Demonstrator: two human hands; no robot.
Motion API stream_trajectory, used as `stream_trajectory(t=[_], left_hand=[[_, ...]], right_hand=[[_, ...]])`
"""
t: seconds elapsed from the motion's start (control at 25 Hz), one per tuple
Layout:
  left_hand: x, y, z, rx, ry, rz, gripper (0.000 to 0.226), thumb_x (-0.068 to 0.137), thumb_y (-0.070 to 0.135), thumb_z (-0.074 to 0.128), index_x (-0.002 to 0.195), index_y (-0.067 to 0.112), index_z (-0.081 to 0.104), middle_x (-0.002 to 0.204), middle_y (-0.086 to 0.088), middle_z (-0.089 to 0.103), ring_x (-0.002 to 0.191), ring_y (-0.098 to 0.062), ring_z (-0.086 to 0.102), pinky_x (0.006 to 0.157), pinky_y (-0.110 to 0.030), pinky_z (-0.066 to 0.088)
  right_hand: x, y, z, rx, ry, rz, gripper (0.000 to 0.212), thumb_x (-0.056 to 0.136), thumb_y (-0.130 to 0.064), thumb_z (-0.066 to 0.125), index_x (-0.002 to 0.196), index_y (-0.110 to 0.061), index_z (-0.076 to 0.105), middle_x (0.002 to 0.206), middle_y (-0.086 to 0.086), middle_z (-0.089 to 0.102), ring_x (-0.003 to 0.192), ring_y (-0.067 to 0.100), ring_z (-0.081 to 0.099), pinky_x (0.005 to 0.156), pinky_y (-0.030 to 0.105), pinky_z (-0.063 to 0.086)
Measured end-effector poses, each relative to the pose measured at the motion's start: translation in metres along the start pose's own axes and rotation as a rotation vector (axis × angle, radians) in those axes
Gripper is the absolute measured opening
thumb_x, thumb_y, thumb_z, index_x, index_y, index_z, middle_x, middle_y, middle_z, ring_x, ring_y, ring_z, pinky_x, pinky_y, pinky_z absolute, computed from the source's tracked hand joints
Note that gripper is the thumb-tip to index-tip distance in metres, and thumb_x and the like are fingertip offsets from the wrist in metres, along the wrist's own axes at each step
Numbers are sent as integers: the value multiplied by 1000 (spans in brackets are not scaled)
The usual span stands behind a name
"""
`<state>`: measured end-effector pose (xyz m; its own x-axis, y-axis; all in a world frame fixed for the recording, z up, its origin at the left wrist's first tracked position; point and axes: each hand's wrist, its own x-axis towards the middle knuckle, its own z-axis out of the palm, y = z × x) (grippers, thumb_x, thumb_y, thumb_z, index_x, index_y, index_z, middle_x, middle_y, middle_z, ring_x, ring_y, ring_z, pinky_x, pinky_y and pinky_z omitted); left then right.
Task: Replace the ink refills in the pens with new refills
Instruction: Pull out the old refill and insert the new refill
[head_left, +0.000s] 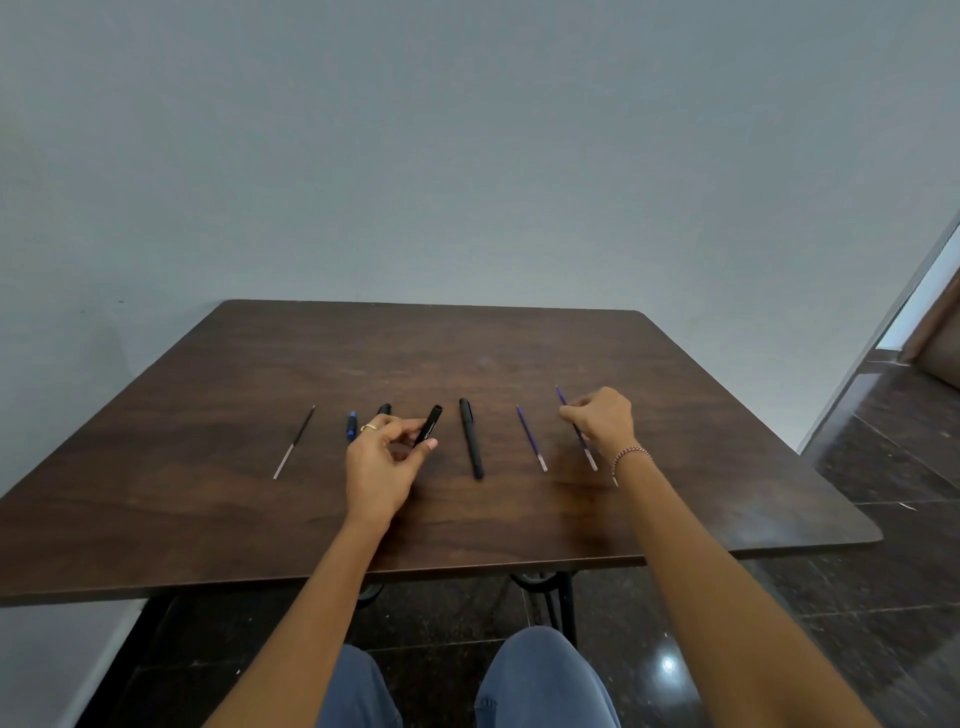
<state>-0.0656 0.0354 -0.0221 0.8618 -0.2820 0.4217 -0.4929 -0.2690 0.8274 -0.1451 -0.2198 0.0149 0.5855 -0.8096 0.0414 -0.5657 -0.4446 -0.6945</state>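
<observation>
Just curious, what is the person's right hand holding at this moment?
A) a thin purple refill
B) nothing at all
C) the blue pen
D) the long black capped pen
A: the right hand pinches the thin purple refill; the black capped pen lies untouched, and the left hand holds a black pen barrel.

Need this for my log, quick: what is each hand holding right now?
Left hand: closed on the black pen barrel.
Right hand: closed on the rightmost blue refill, pinched at the fingertips.
</observation>
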Motion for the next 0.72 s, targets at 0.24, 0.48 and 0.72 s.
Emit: stream_trajectory(t=[0.24, 0.48, 0.72], left_hand=[[1, -2, 0, 7, 4, 3, 28, 75, 10, 77, 102, 15, 72, 96, 6, 64, 85, -11, 65, 78, -18, 51], [-1, -1, -1, 50, 46, 28, 27, 72, 10, 78, 98, 19, 73, 92, 13, 65, 84, -4, 64, 82, -22, 52], [0, -2, 1, 87, 67, 31, 24, 72, 10, 78, 94, 18, 74, 93, 11, 67, 84, -6, 65, 85, -26, 54]], right_hand=[[-34, -24, 17, 661, 186, -196, 21, 84, -4, 66, 104, -7, 71, 85, -1, 70, 75, 11, 62, 76, 19, 55], [-73, -30, 53, 1336, 134, -216, 17, 80, 1, 72, 93, -9, 66, 93, 0, 73, 85, 19, 69, 71, 27, 59], [-78, -29, 62, 1572, 119, -162, 19, 82, 6, 66, 94, -8, 62, 86, 6, 72, 80, 16, 72, 69, 26, 58]])
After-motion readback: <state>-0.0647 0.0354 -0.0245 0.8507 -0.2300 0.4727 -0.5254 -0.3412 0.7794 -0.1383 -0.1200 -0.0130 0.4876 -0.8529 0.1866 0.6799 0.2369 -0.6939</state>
